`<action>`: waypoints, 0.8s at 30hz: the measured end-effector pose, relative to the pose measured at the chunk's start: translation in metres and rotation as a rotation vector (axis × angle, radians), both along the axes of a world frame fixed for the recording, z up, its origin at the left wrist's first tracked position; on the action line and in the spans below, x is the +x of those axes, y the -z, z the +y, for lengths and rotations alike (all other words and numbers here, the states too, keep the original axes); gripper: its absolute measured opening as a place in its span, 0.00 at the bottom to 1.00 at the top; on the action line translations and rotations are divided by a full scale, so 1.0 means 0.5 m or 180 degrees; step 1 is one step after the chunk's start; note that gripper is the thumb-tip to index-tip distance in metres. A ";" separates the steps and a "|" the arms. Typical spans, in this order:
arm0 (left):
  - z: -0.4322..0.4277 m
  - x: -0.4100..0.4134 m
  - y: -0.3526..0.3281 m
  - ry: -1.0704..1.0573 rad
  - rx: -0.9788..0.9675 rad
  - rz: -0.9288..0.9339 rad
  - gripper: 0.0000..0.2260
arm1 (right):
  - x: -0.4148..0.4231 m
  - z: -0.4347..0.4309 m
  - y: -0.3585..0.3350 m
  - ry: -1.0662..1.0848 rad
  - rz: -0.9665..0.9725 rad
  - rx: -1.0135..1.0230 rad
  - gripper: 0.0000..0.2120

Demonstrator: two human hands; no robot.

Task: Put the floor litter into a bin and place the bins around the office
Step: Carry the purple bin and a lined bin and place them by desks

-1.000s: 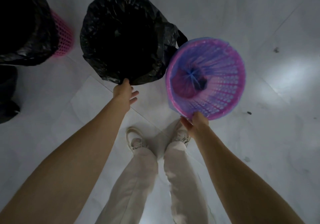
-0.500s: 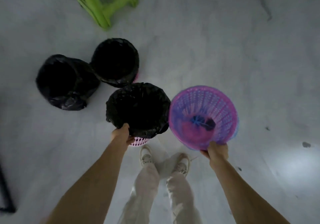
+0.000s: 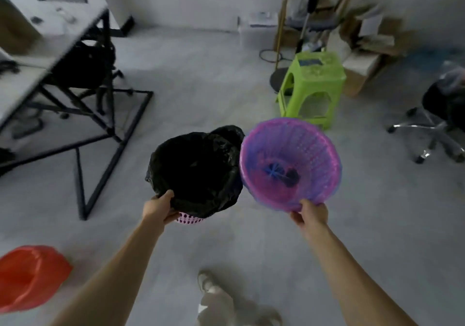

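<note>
Got a pale sneaker [image 3: 210, 284] at the very bottom, and a red plastic bag-lined tub [image 3: 30, 275] sitting on the grey floor [image 3: 251, 245] low left. Too blurry to call it a proper bin or just a bag.

Next up, holding one bin per hand, both lifted clear of the floor. With the left hand [image 3: 158, 208]: pinching the near rim of the pink perforated plastic bin lined with a black bag [image 3: 196, 172], thumb over the bag, fingers curled underneath. With the right hand [image 3: 310, 212]: same grip on the near rim of the purple latticed plastic bin with a bluish see-through liner [image 3: 289, 154]. Side by side, black bag right up against the purple rim. Both hanging forward of the fingers, mouths tipped back toward the head, long axis pointing away and down. Something dark at the bottom of the purple one, can't tell what.

Further out: black-framed white desk [image 3: 22, 84] on the left, nearer the left hand's bin. Lime green plastic stool [image 3: 314, 81] and a swivel chair [image 3: 427, 127] on the right, nearer the right hand's. Probably just a matter of carrying each over and lowering it base-first.
</note>
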State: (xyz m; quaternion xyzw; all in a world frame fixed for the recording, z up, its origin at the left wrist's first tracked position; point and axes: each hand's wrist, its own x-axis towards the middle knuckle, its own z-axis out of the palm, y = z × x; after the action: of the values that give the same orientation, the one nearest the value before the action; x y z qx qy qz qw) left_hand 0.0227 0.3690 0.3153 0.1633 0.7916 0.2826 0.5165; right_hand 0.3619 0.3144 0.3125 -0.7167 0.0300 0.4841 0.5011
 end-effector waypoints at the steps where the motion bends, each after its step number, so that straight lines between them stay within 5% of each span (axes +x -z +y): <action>1: 0.000 -0.051 -0.030 -0.0130 0.0078 -0.0012 0.12 | -0.042 0.032 -0.032 -0.0058 0.0059 0.0083 0.08; 15: 0.211 -0.477 -0.276 -0.0711 0.1065 -0.0091 0.09 | -0.414 0.430 -0.278 -0.0792 0.0188 0.0816 0.04; 24: 0.479 -0.625 -0.318 -0.0681 0.1147 -0.0220 0.06 | -0.564 0.703 -0.294 -0.0769 0.0272 0.0909 0.06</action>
State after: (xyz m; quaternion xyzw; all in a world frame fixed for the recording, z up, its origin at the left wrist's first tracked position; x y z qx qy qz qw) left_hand -0.2897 0.6085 0.4744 0.1583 0.7229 0.4783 0.4729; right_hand 0.0797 0.6659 0.4595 -0.6155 -0.1040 0.5701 0.5343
